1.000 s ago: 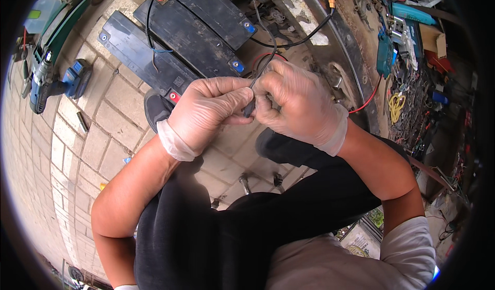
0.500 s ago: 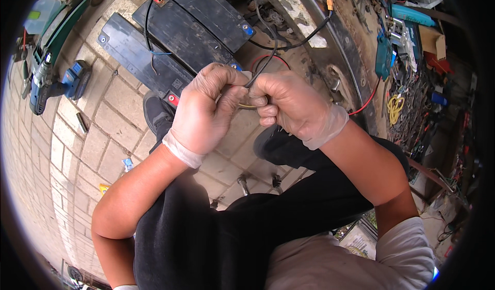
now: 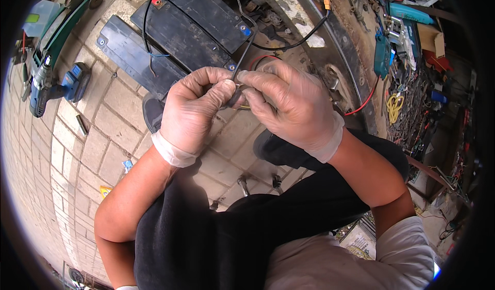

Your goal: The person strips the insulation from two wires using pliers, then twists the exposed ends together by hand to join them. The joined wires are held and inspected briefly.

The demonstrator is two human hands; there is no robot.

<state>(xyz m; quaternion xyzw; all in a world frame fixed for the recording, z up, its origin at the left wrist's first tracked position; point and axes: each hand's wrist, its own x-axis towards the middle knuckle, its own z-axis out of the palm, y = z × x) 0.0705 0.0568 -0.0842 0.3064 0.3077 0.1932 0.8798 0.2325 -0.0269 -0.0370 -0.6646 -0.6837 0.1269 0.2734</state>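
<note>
A thin dark cable [image 3: 244, 54] comes down from the far side and ends between my fingertips, in front of the large black batteries [image 3: 178, 27]. My left hand [image 3: 190, 112], in a thin translucent glove, is closed with thumb and forefinger pinching the cable near its end. My right hand [image 3: 299, 104], gloved likewise, meets it from the other side, its forefinger and thumb tips closed at the cable's end. A small bit of the end shows between the two hands, its detail too small to make out. Below the hands a yellowish wire loop is partly hidden.
A blue cordless drill [image 3: 49, 86] lies on the paving at left, beside a green long-bodied tool [image 3: 62, 24]. A black cable with an orange connector [image 3: 327, 3] curves over the worn metal frame. Red wire [image 3: 363, 106], yellow cord [image 3: 395, 107] and piled tools fill the right side.
My right hand has loosened and turned, its fingers now stretched toward the cable's end. The left hand has shifted slightly left and down, still pinching the cable.
</note>
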